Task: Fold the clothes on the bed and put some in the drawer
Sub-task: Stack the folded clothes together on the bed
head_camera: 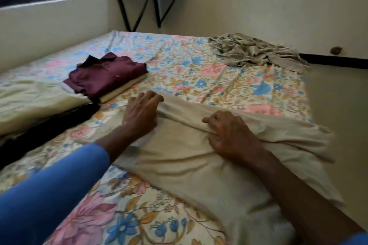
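You are folding the beige cloth [185,167] lying on the bed [199,69] and trailing toward 5 o'clock, your left hand [142,113] gripping its folded edge and your right hand [231,135] pinching the same ridge. You are best moving both hands together, drawing the fold taut and square, clear of the maroon shirt [107,75] at 10 o'clock

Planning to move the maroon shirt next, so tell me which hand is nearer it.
Left. The left hand grips the beige cloth just beside the maroon shirt; the right hand grips the same cloth farther right.
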### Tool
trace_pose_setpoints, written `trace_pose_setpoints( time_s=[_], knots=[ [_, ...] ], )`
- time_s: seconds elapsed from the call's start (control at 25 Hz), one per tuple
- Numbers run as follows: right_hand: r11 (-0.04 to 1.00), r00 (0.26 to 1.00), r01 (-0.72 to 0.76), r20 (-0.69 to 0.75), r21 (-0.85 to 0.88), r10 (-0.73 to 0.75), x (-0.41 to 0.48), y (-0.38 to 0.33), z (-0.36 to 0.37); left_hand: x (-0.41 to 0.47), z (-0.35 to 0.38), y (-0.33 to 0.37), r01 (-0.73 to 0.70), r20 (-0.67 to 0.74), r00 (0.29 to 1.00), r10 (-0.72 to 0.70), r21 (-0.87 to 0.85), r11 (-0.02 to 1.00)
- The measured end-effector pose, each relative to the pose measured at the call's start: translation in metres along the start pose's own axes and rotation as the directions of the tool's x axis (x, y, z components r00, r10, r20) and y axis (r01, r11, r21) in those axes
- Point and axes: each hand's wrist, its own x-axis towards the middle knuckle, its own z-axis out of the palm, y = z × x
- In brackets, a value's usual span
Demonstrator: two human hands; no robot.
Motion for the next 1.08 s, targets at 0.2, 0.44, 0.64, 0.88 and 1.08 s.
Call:
trace_pose_setpoints(
  time_s=[0.2,0.44,0.64,0.88,1.08],
  knots=[
    [0.988,0.959,0.109,-0.252,-0.107,-0.133,0.007,-0.008,0.027,0.006,0.002,-0.071,-0.265,0.067,0.964,0.256,0.251,0.931],
    [0.995,0.953,0.097,-0.291,0.02,-0.087,0.006,-0.023,0.017,0.013,0.024,-0.092,0.469,-0.017,0.866,-0.5,-0.317,0.824],
    [0.945,0.903,-0.156,-0.346,0.288,0.254,0.086,-0.052,0.008,0.045,0.023,-0.108,0.634,0.269,0.772,-0.577,-0.255,0.73],
    [0.863,0.881,-0.413,0.37,0.291,0.297,0.238,-0.084,0.022,0.048,0.02,-0.106,0.644,0.231,0.753,-0.616,-0.449,0.619],
    [0.973,0.967,-0.157,-0.177,0.167,0.186,0.222,-0.12,0.042,0.056,0.026,-0.124,0.608,0.302,0.792,-0.531,-0.47,0.639]
  ],
)
